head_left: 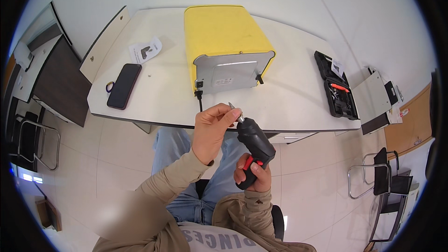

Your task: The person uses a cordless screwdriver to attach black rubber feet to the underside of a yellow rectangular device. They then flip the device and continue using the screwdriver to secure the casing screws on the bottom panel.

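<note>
My right hand (254, 173) is wrapped round the grip of a black cordless screwdriver (255, 141) with a red trigger, its nose tilted up and to the left. At that nose, the thumb and fingers of my left hand (212, 128) pinch a silver screwdriver bit (232, 106). Its pointed tip sticks out past my fingertips. Just beyond my hands on the table is a yellow appliance (228, 32) with a grey metal panel (233, 71) facing me. A black power cord (199, 100) runs from the panel's lower left corner down over the table edge.
A black phone (124, 86), a roll of tape (109, 87) and a printed leaflet (145, 50) lie on the white table (163, 105) at left. An open black tool case (339, 98) with bits and an orange-red piece sits at right. Chairs (375, 172) stand on the floor on both sides.
</note>
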The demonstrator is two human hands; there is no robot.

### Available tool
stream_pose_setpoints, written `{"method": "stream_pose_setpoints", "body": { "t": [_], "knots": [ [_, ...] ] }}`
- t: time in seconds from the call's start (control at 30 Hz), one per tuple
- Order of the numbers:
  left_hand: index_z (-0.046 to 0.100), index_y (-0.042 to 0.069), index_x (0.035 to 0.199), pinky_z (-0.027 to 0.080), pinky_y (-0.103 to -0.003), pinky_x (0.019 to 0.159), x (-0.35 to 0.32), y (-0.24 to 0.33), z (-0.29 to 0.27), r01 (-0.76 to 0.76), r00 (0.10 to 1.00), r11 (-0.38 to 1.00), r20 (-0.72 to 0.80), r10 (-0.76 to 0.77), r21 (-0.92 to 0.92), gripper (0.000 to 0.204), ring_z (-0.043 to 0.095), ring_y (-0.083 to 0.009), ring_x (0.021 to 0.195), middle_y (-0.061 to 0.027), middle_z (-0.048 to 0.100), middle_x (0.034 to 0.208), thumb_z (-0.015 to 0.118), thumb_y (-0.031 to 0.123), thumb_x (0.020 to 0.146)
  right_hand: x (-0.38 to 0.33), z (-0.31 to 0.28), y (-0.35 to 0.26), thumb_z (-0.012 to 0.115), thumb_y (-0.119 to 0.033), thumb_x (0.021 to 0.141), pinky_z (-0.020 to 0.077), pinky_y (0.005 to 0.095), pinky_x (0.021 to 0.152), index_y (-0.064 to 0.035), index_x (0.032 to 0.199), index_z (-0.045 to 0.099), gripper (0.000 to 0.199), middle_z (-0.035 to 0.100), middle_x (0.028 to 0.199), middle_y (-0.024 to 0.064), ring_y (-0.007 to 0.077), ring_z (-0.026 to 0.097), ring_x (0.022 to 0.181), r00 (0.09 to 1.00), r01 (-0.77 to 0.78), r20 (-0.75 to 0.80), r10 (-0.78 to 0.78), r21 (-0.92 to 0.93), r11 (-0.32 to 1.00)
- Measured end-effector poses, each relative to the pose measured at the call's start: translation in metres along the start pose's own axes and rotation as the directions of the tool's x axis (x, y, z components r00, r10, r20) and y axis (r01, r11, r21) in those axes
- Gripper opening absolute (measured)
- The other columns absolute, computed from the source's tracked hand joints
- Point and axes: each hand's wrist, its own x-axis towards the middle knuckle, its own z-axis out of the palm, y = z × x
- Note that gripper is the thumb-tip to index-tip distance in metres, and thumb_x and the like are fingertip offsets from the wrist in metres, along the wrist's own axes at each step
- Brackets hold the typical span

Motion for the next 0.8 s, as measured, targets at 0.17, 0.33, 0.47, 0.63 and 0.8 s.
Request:
{"method": "stream_pose_setpoints", "body": {
  "t": [0.17, 0.33, 0.47, 0.63, 0.8],
  "knots": [
    [0.068, 0.001, 0.092, 0.045, -0.025, 0.071, -0.001, 0.001, 0.003, 0.006, 1.000, 1.000, 0.002, -0.006, 0.002, 0.013, 0.059, -0.0095, 0.079, -0.0013, 0.065, 0.083, 0.063, 0.014, 0.092, -0.002, -0.005, 0.002, 0.062, -0.015, 0.087, 0.0494, 0.0339, 0.050, 0.0029, 0.136, 0.038, 0.058, 0.059, 0.091, 0.0169, 0.0187, 0.055, 0.058, 1.000, 0.002, 0.017, -0.002, -0.004, 1.000],
    [0.067, 0.001, 0.093, 0.044, -0.027, 0.072, 0.011, 0.028, 0.005, -0.441, 0.881, 0.730, 0.095, 0.464, 0.522, 0.009, 0.059, -0.0125, 0.084, -0.0049, 0.066, 0.091, 0.067, 0.007, 0.086, -0.007, -0.022, -0.001, 0.056, -0.023, 0.092, 0.0439, 0.0312, 0.048, -0.0050, 0.142, 0.031, 0.059, 0.055, 0.094, 0.0116, 0.0147, 0.048, 0.058, 0.998, 0.052, 0.030, -0.055, 0.093, 0.994],
    [0.067, 0.006, 0.093, 0.043, -0.033, 0.071, 0.052, 0.068, 0.005, -0.605, 0.529, -0.059, 0.456, 0.716, 0.794, 0.023, 0.058, -0.0230, 0.085, -0.0082, 0.063, 0.091, 0.074, 0.002, 0.071, -0.012, -0.031, -0.005, 0.054, -0.025, 0.094, 0.0425, 0.0308, 0.050, -0.0057, 0.135, 0.037, 0.048, 0.053, 0.094, 0.0091, 0.0136, 0.046, 0.060, 0.993, 0.117, -0.010, -0.117, 0.127, 0.985],
    [0.067, 0.008, 0.087, 0.041, -0.035, 0.071, 0.094, 0.080, 0.006, -0.617, 0.428, -0.323, 0.651, 0.628, 0.717, 0.021, 0.056, -0.0232, 0.082, -0.0027, 0.060, 0.086, 0.075, 0.005, 0.068, -0.012, -0.030, -0.003, 0.053, -0.025, 0.094, 0.0422, 0.0312, 0.050, -0.0052, 0.132, 0.039, 0.045, 0.053, 0.094, 0.0098, 0.0142, 0.046, 0.061, 0.995, 0.102, 0.007, -0.103, 0.107, 0.989],
    [0.066, 0.009, 0.084, 0.041, -0.034, 0.070, 0.107, 0.076, 0.005, -0.641, 0.415, -0.353, 0.694, 0.588, 0.681, 0.017, 0.056, -0.0217, 0.079, -0.0015, 0.058, 0.082, 0.074, 0.004, 0.070, -0.014, -0.033, -0.001, 0.053, -0.024, 0.094, 0.0420, 0.0313, 0.050, -0.0051, 0.134, 0.038, 0.047, 0.053, 0.094, 0.0103, 0.0145, 0.046, 0.060, 0.995, 0.103, -0.023, -0.102, 0.087, 0.991]
  ]
}}
